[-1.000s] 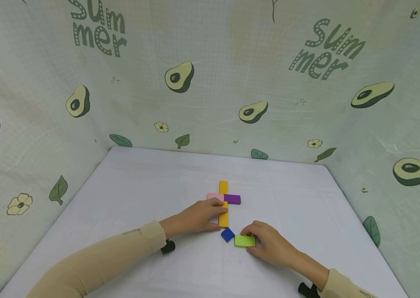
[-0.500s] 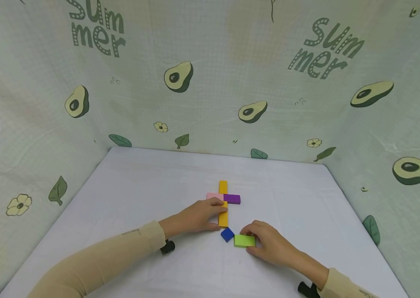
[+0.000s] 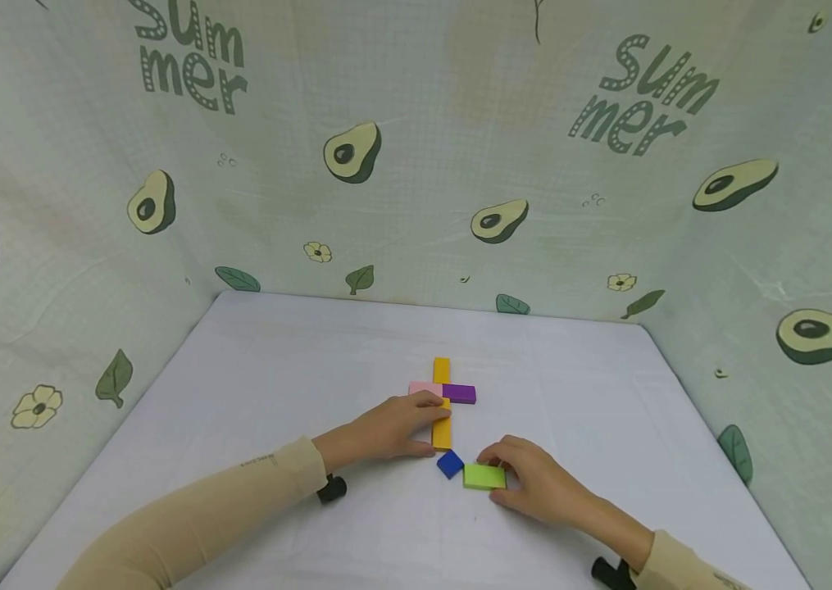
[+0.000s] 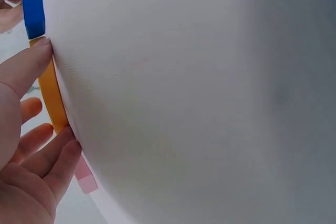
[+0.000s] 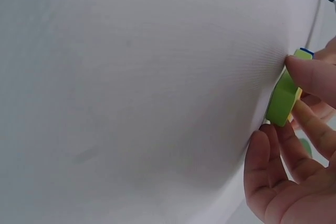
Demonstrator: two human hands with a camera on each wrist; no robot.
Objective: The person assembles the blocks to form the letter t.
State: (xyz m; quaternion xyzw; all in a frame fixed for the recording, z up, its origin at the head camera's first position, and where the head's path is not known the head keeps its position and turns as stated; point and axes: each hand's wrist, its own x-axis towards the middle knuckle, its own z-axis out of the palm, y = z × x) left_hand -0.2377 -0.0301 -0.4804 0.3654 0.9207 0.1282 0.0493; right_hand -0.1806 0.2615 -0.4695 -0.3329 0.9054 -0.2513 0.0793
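Note:
In the head view, my left hand [image 3: 397, 428] holds the near yellow block [image 3: 443, 437], its thumb by the near end and its fingers over the far part. A pink block [image 3: 423, 388] and a purple block [image 3: 460, 394] lie side by side just beyond, with another yellow block [image 3: 442, 369] behind them. Turned like a diamond, a blue block [image 3: 450, 465] sits at the near end of the held yellow one. My right hand [image 3: 537, 483] pinches a lime green block [image 3: 483, 476] at its right part; its left end is close to the blue block. Fingers partly cover the pink block.
White cloth covers the table [image 3: 297, 352]. Printed curtains [image 3: 416, 205] with avocados and leaves enclose it at the back and both sides. Dark wrist cameras sit under the left cuff [image 3: 332, 490] and right cuff [image 3: 611, 572].

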